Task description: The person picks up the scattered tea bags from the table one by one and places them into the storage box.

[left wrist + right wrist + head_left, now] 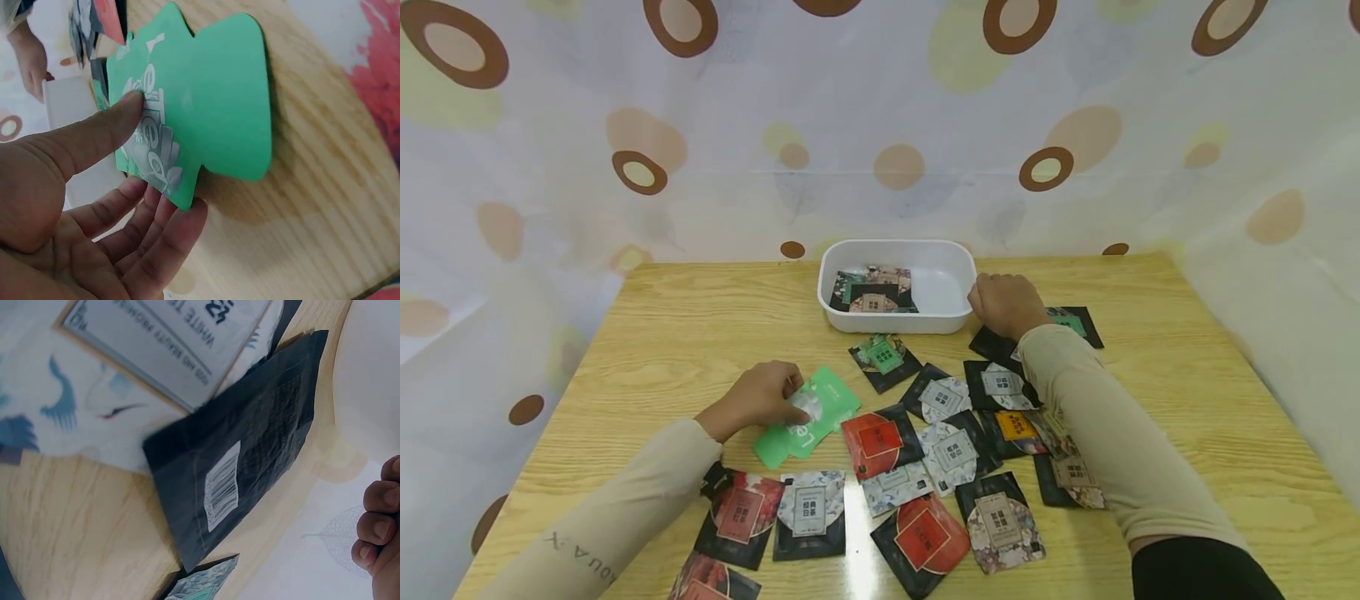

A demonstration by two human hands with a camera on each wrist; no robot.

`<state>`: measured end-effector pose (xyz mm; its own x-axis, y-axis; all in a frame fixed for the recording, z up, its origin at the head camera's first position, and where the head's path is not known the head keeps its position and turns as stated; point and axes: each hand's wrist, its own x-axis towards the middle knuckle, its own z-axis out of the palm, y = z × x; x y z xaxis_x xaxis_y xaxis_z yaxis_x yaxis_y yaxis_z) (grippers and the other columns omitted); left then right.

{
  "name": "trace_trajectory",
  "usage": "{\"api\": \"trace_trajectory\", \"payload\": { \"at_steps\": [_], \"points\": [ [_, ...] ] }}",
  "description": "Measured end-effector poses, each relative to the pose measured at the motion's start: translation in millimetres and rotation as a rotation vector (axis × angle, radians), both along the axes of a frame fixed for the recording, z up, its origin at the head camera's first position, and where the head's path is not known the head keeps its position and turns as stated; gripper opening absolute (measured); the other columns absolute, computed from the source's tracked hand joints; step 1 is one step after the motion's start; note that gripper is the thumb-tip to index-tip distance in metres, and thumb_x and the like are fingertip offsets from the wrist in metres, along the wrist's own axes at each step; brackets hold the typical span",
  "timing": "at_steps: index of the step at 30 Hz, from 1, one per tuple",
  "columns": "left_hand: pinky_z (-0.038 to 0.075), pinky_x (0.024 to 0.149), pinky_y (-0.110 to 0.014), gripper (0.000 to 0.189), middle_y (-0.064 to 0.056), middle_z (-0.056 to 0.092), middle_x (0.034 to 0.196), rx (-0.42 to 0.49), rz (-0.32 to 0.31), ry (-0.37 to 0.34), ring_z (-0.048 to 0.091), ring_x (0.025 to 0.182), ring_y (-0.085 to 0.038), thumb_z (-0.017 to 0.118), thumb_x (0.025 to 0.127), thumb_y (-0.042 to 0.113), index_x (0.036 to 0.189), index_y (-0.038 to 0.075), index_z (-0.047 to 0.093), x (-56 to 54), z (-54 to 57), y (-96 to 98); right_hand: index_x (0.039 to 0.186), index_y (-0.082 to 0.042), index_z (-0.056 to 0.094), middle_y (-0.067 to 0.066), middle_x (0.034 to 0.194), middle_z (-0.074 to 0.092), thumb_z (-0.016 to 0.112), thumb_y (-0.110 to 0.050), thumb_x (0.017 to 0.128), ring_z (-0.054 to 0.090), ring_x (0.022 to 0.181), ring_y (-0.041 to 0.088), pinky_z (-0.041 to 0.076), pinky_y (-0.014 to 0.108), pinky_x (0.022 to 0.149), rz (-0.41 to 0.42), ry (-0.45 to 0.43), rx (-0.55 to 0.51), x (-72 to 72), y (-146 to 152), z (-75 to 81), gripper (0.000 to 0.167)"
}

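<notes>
My left hand (pixel 763 396) pinches a flat green card (pixel 827 392) with notched edges and white print. In the left wrist view, the thumb lies on the printed face of the green card (pixel 219 94) and the fingers are beneath its edge. At the right end of a white plastic tray (pixel 898 324), my right hand (pixel 1009 305) grips the rim with curled fingers; the thumb's hold is mostly hidden. Several tea sachets (pixel 876 302) lie in the tray's left half. Below the right wrist is a black sachet (pixel 250 450), barcode side up.
Many tea sachets lie across the table (pixel 700 325), some overlapping: a red one (pixel 880 442), a white-and-black one (pixel 808 512) and a green-labelled one (pixel 883 360) among them. Behind the tray hangs a spotted curtain (pixel 850 100) at the table's far edge.
</notes>
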<state>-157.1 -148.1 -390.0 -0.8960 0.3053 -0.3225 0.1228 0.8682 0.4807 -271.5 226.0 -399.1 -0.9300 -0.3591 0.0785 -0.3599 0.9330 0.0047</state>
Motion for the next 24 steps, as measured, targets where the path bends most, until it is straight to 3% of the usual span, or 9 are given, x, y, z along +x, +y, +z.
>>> {"api": "trace_trajectory", "payload": {
  "at_steps": [5, 11, 14, 18, 24],
  "points": [
    [0.050, 0.069, -0.031, 0.029, -0.011, 0.068, 0.091, 0.011, -0.031, 0.034, 0.060, 0.080, -0.019, 0.082, 0.080, 0.012, 0.101, 0.000, 0.068, -2.4, 3.4, 0.0, 0.075, -0.005, 0.049, 0.012, 0.064, 0.056, 0.027, -0.017, 0.101, 0.051, 0.055, 0.027, 0.042, 0.039, 0.055, 0.016, 0.037, 0.000, -0.4, 1.0, -1.8, 0.036],
    [0.053, 0.073, -0.032, 0.013, -0.013, 0.072, 0.089, 0.092, -0.087, 0.069, 0.065, 0.081, -0.019, 0.072, 0.085, 0.001, 0.097, -0.002, 0.072, -8.3, 9.4, -2.5, 0.074, -0.005, 0.049, 0.011, 0.063, 0.055, 0.028, -0.017, 0.102, 0.050, 0.054, 0.026, 0.041, 0.038, 0.054, 0.013, 0.038, 0.005, -0.5, 1.2, -2.6, 0.036],
    [0.053, 0.066, -0.030, 0.014, -0.015, 0.072, 0.090, 0.161, -0.076, 0.008, 0.064, 0.078, -0.017, 0.069, 0.088, 0.000, 0.101, -0.004, 0.071, -14.6, 15.8, -3.8, 0.075, -0.005, 0.050, 0.012, 0.064, 0.056, 0.028, -0.017, 0.102, 0.051, 0.054, 0.027, 0.042, 0.039, 0.055, 0.009, 0.026, 0.001, -0.4, 1.3, -1.7, 0.036],
    [0.051, 0.059, -0.026, 0.016, -0.012, 0.067, 0.089, 0.279, -0.014, -0.113, 0.058, 0.072, -0.013, 0.064, 0.091, -0.001, 0.107, -0.006, 0.067, -24.7, 29.3, -4.1, 0.077, -0.004, 0.051, 0.012, 0.066, 0.056, 0.027, -0.017, 0.102, 0.052, 0.056, 0.027, 0.044, 0.039, 0.057, 0.005, 0.010, 0.004, -0.4, 1.1, -0.2, 0.036],
    [0.057, 0.065, -0.029, 0.022, -0.008, 0.062, 0.092, 0.411, 0.045, -0.179, 0.060, 0.075, -0.012, 0.061, 0.096, 0.001, 0.116, -0.008, 0.060, -45.5, 52.5, 0.5, 0.077, -0.004, 0.051, 0.012, 0.066, 0.056, 0.026, -0.017, 0.102, 0.052, 0.057, 0.027, 0.044, 0.040, 0.057, 0.003, 0.006, 0.004, 0.8, 0.4, 1.3, 0.037]
  ]
}}
